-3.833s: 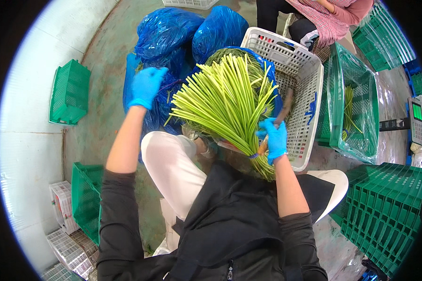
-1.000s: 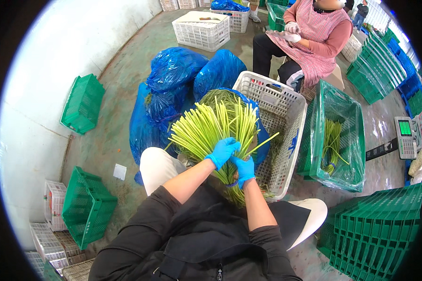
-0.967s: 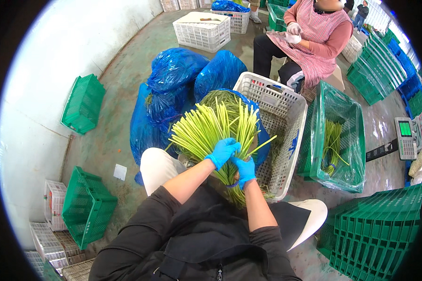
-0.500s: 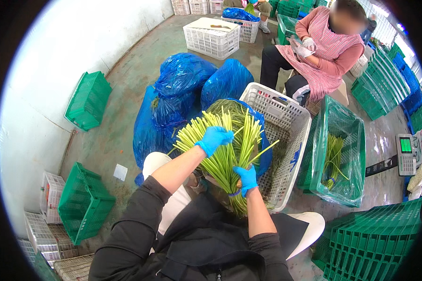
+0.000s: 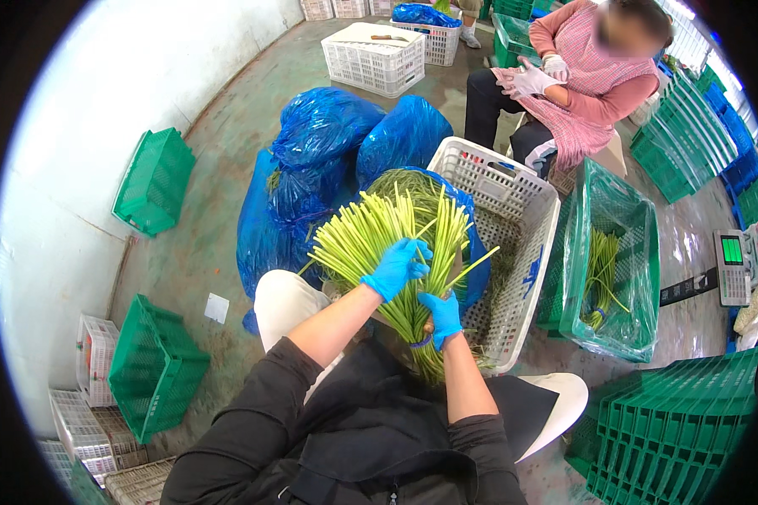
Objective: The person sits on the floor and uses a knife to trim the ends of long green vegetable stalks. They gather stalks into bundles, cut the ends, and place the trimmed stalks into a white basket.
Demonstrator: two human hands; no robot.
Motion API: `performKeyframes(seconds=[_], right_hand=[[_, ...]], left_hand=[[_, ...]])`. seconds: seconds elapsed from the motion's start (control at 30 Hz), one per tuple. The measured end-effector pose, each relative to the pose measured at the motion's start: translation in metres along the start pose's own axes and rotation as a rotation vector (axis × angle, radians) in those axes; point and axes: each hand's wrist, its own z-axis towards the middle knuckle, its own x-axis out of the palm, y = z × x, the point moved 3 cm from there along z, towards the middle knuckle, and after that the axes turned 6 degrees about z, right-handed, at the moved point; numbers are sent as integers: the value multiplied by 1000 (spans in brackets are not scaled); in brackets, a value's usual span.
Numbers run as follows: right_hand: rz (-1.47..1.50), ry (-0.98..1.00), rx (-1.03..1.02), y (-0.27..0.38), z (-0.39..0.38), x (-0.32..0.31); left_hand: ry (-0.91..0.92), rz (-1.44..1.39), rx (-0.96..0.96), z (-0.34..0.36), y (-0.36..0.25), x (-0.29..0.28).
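Observation:
A thick bundle of long green vegetable stems (image 5: 358,240) fans out in front of my lap, cut ends pointing away from me. A purple band (image 5: 421,342) circles its narrow lower part. My right hand (image 5: 442,318), in a blue glove, is closed around the bundle just above that band. Higher up, my blue-gloved left hand (image 5: 397,269) lies across the stems with its fingers curled on some of them; its fingertips are slightly blurred. Behind the bundle, more thin greens (image 5: 413,187) show in an opened blue bag.
A white crate (image 5: 537,240) stands just right of the bundle, beside a plastic-lined green crate (image 5: 606,341) holding another banded bunch (image 5: 600,273). Blue bags (image 5: 320,135) are piled ahead. A scale (image 5: 733,268) and stacked green crates (image 5: 657,429) are at right. A co-worker (image 5: 594,101) sits ahead right.
My left hand has moved slightly down and to the right over the stems. My right hand keeps its grip near the band. The co-worker's gloved hands have shifted.

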Motion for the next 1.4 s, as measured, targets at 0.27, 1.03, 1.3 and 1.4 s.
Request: performKeyframes(seconds=[0.27, 1.03, 1.3, 1.4], right_hand=[[43, 14, -54, 8, -9, 9], [151, 33, -118, 0, -6, 10], [226, 90, -118, -10, 1, 6], [204, 34, -114, -3, -3, 9]], left_hand=[[131, -229, 56, 6, 13, 4], [234, 131, -201, -12, 20, -1], [54, 383, -163, -8, 32, -6], [-121, 190, 52, 7, 7, -18]])
